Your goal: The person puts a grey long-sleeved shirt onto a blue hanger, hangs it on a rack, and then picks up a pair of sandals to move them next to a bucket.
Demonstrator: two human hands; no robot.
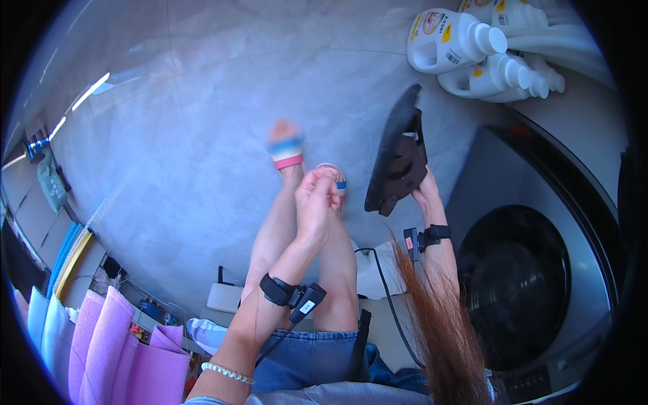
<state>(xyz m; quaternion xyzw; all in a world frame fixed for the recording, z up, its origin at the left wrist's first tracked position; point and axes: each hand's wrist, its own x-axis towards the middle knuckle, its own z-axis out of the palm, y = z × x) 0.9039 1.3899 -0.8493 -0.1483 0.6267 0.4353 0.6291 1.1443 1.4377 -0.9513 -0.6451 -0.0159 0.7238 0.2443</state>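
Note:
My right hand (426,190) grips the lower edge of a dark brown and black object (400,157), tilted above the floor; its exact kind I cannot tell. My left hand (319,195) is raised in front of my lower legs, fingers curled together, with nothing visible in it. A black strap with a small device sits on each of my forearms, and a beaded bracelet (228,373) is on the left one. Below my hands are my feet in striped sandals (287,152).
A front-loading washing machine (511,283) stands at the right. Several white detergent bottles (445,40) are at the upper right. Pink towels (106,344) and blue ones hang at the lower left. A black cable (387,288) hangs beside my right leg.

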